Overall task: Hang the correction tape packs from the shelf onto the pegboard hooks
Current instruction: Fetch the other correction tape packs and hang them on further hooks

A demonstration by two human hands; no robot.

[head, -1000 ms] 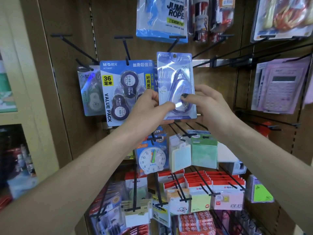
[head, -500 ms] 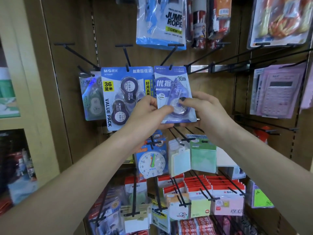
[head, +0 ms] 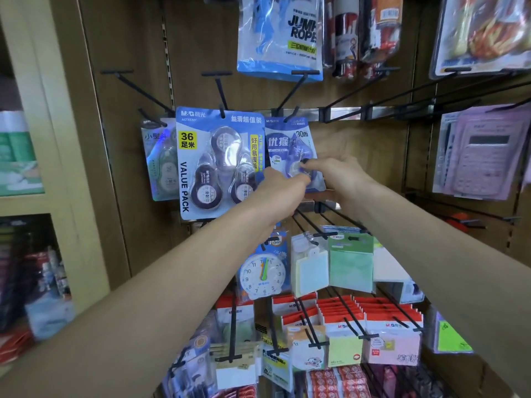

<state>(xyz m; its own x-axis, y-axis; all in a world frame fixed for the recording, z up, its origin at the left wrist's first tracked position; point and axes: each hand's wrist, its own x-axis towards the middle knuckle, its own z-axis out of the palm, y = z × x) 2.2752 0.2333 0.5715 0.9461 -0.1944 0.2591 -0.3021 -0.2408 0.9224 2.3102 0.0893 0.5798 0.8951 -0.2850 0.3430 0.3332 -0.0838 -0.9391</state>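
Observation:
A blue single correction tape pack (head: 283, 145) marked 30m hangs far back on a black pegboard hook (head: 297, 87), close to the wooden board. My left hand (head: 280, 193) pinches its lower edge from the left. My right hand (head: 334, 176) holds its lower right part, thumb on the blister. Beside it on the left hangs a blue value pack (head: 218, 162) with three tapes, and further left a pale green tape pack (head: 161, 162) hangs on another hook.
Empty black hooks (head: 373, 90) stick out to the right of the pack and above left. A jump rope bag (head: 280, 38) hangs above. Pink calculators (head: 485, 156) hang at right. Sticky notes (head: 350, 262) and a toy clock (head: 263, 275) hang below my arms.
The tape pack has slid from the hook's front end back to the board and turned to face front. Both hands followed it forward and kept their hold.

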